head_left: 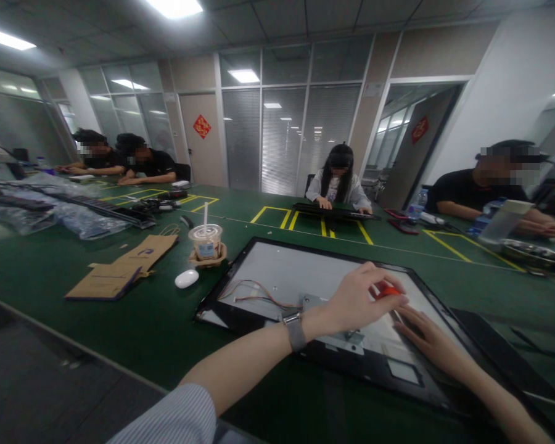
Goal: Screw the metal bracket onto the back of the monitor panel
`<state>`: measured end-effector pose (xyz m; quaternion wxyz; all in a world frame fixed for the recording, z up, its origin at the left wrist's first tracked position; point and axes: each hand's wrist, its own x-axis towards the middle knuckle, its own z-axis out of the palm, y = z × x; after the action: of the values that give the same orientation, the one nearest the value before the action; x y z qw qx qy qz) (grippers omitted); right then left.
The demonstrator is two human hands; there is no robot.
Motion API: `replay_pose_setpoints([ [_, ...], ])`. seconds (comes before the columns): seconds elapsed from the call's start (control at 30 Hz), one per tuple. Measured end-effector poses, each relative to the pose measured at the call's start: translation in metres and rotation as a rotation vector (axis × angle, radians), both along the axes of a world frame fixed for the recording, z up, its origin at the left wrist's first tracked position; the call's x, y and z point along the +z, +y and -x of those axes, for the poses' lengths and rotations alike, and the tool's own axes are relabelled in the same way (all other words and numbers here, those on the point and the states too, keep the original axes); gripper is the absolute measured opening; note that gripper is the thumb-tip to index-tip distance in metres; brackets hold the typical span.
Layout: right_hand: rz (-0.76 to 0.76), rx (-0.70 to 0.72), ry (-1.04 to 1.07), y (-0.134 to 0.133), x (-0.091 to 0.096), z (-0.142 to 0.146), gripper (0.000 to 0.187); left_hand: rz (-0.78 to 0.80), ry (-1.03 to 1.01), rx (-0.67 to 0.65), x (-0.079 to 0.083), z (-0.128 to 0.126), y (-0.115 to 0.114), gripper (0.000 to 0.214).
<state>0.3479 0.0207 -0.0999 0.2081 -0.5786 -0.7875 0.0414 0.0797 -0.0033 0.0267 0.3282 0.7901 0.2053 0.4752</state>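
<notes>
Green table: a long top, marked toward its far side with yellow outlines.
Black-framed panel: lies on the near part, pale inner face up.
Flat black piece: just beside the panel's right edge.
White oval item: near the panel's left side.
Cardboard cup holder: just behind the white oval item.
Brown paper bag: lying to the left of the holder.
Clear plastic wrapping: at the left, among long dark parts.
Dark clutter: beyond the bag, perhaps cables, too blurred to be sure.
Clear bottle: upright, far right.
Metal bowl: at the right edge.
</notes>
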Motion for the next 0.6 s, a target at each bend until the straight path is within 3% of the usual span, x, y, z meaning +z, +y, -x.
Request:
replay_pose_setpoints([
  [0.6,-0.019,-0.002,-0.011,0.002,-0.0047,-0.0028,0.062,-0.017,0.015,-0.011,0.0007,0.002,-0.0002,0.02],
])
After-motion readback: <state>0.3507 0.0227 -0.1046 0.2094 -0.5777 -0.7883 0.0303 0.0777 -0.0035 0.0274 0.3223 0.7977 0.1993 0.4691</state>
